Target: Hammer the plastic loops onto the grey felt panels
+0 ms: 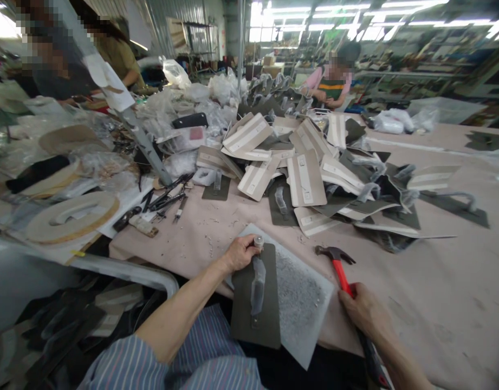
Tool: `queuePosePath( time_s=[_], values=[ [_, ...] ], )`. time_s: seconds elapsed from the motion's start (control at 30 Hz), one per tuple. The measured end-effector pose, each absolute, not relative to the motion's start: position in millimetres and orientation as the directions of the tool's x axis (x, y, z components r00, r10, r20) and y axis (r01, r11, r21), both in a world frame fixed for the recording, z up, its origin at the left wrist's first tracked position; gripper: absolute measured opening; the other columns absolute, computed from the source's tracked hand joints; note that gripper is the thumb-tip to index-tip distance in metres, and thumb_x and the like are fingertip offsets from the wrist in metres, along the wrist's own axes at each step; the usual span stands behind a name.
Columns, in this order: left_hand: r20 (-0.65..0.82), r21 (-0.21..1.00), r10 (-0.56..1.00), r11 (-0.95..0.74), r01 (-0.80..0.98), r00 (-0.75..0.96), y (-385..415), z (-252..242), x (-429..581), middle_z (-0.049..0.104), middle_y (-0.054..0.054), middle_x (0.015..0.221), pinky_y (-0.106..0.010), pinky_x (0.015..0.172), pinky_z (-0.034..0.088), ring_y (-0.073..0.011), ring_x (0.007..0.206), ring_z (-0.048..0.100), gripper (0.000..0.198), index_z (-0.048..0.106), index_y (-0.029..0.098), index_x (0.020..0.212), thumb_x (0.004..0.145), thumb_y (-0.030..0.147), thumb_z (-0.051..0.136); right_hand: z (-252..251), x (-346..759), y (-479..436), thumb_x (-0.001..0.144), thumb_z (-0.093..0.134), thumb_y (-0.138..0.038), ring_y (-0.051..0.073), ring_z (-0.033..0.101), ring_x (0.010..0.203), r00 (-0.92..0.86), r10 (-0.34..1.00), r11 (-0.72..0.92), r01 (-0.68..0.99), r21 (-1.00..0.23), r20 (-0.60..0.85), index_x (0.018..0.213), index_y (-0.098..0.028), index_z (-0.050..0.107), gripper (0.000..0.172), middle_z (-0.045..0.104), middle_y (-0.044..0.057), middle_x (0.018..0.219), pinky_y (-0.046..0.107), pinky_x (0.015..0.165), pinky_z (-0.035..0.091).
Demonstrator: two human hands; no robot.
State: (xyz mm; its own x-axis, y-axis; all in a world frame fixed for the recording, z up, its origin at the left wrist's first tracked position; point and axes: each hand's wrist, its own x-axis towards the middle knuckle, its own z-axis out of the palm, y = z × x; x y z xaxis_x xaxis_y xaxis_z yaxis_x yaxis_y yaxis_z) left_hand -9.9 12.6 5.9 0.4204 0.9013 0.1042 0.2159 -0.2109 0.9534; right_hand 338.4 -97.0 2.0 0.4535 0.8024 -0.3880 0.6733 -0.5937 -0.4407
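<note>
While my left hand [236,254] pinches a small metal stud [258,241] upright at the top of the dark panel [255,319] on the white pad [306,309], my right hand [365,311] closes around the red-handled hammer [339,273]. A glancing blow could catch my left hand or knock the stud askew.

Heap of cream and olive card panels [306,173] at centre of the pinkish cloth-covered worktop [420,303]. Scissors and small hand tools [163,197] near its left edge, beside a ring-shaped cork-backed board [72,216]. Plastic bags [220,89] beyond; seated co-worker [332,81] at far edge.
</note>
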Motion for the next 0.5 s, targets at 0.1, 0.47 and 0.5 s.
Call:
queuePosePath(
  time_s=[0.1,0.47,0.5],
  values=[
    [0.153,0.941,0.898,-0.26,0.217,0.412,8.6,4.8,-9.6,0.07,-0.001,0.084,-0.027,0.077,0.048,-0.0173,0.081,0.064,0.012,0.065,0.017,0.089,0.081,0.013,0.057,22.7,324.9,-89.7,0.073,0.054,-0.038,0.016,0.047,0.052,0.287,0.745,-0.665,0.402,-0.63,-0.602,0.069,-0.024,0.045,0.016,0.047,0.0,0.061,0.03,0.052,0.042],
    [0.186,0.9,0.887,-0.327,0.289,0.424,0.2,2.1,-10.7,0.066,-0.001,0.082,-0.026,0.077,0.047,-0.017,0.079,0.061,0.013,0.063,0.017,0.091,0.086,0.015,0.052,114.0,211.8,-89.6,0.095,0.038,-0.051,0.012,0.04,0.042,0.024,0.974,0.094,0.864,-0.494,0.227,0.074,-0.023,0.046,0.036,0.047,-0.003,0.051,0.027,0.047,0.023],
    [0.181,0.899,0.89,-0.323,0.297,0.419,0.0,2.6,-10.8,0.066,-0.001,0.081,-0.026,0.076,0.047,-0.0169,0.078,0.061,0.012,0.063,0.017,0.09,0.085,0.014,0.052,116.6,208.5,-86.8,0.096,0.038,-0.048,0.012,0.037,0.04,-0.081,0.978,0.157,0.892,-0.425,0.192,0.073,-0.023,0.046,0.035,0.047,-0.003,0.049,0.028,0.047,0.018]
  ],
)
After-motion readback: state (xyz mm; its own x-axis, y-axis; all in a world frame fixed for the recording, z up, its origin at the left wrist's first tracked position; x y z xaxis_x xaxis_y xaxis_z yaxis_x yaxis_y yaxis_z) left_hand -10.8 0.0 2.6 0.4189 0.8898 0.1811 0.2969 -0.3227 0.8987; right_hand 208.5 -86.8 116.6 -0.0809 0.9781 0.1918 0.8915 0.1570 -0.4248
